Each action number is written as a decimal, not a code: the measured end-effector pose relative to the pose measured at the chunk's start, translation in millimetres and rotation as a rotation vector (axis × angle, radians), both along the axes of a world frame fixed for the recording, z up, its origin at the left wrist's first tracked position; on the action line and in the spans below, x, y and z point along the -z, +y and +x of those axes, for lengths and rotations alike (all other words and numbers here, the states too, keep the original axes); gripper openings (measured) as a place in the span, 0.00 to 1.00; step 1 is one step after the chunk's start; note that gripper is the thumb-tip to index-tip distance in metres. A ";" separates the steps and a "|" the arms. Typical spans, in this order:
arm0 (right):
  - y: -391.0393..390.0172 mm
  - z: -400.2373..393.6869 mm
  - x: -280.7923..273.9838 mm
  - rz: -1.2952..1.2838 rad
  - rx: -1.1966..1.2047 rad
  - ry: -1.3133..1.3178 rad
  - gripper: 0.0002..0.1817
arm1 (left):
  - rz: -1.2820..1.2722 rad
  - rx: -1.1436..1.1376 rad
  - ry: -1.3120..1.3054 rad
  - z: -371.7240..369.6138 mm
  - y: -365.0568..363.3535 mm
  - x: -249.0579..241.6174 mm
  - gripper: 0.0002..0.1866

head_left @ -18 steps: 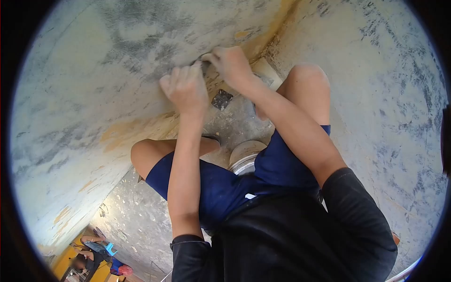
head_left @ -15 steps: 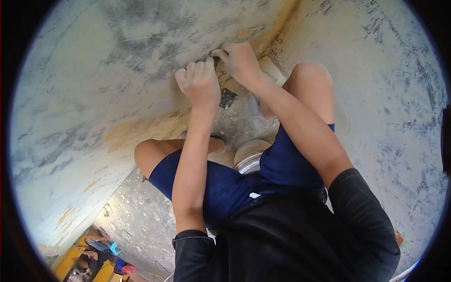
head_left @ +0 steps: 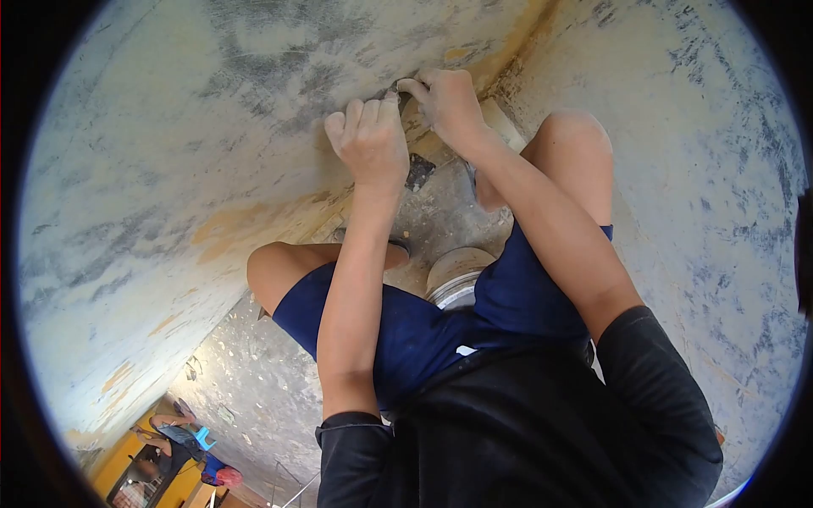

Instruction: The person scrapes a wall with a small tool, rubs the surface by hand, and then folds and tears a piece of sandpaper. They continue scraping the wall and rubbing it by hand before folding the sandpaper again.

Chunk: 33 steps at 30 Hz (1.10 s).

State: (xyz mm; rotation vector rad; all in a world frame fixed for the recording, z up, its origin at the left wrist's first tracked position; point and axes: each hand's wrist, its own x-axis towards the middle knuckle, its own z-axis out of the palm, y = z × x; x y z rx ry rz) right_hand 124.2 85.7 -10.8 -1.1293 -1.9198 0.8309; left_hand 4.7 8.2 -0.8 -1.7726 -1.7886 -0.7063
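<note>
My left hand (head_left: 370, 142) is closed, its knuckles up and its fingers curled against the patchy grey-white wall (head_left: 279, 127). Close to its right, my right hand (head_left: 453, 110) is closed too, with thumb and forefinger pinched together. Between the two hands shows the edge of a small, thin dark piece (head_left: 404, 98), resembling sandpaper, pressed at the wall. Both hands appear to grip it, but my fingers cover most of it. Pale dust coats the fingers of both hands.
A dark flat scrap (head_left: 419, 172) lies on the speckled floor (head_left: 440, 212) below my hands. A round whitish bucket (head_left: 457, 279) stands between my legs. Another wall (head_left: 686, 169) rises at right, meeting the first in a corner. Someone sits far off at lower left near a blue stool (head_left: 204, 438).
Both hands have shifted slightly up and to the right along the wall, still close together. The whole view has moved a little as well.
</note>
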 end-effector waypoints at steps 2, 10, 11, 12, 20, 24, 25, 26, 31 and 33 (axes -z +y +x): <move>-4.4 -7.0 2.3 0.028 -0.021 0.022 0.12 | 0.014 -0.008 -0.060 -6.2 -7.3 -8.8 0.06; -4.9 -14.0 6.1 0.243 -0.069 -0.044 0.11 | 0.017 -0.048 -0.057 -6.9 -15.6 -17.9 0.06; -3.1 -5.6 5.7 0.171 -0.045 0.007 0.11 | 0.003 -0.015 -0.060 -4.8 -10.2 -17.0 0.06; -2.2 -0.7 3.6 0.098 -0.021 0.057 0.12 | 0.007 -0.011 -0.060 -2.9 -6.2 -14.7 0.06; -16.6 -30.4 4.5 0.077 -0.097 0.027 0.12 | 0.006 -0.106 -0.070 -19.0 -34.3 -25.5 0.06; -10.2 -20.5 8.2 0.174 -0.070 0.019 0.14 | 0.050 -0.073 -0.050 -15.0 -23.8 -18.9 0.06; -6.7 -12.3 5.7 0.181 -0.067 0.018 0.14 | 0.017 -0.033 -0.037 -7.2 -13.9 -15.8 0.06; -2.9 -3.0 3.9 0.141 -0.034 0.009 0.14 | -0.015 0.007 -0.025 -2.3 -7.5 -13.3 0.06; -6.9 -7.3 -1.4 -0.194 0.011 0.127 0.12 | -0.033 -0.022 -0.043 -7.6 -15.8 -18.0 0.07; -6.2 -7.4 -0.5 -0.105 -0.018 0.107 0.12 | -0.008 -0.006 -0.063 -4.9 -18.2 -22.4 0.08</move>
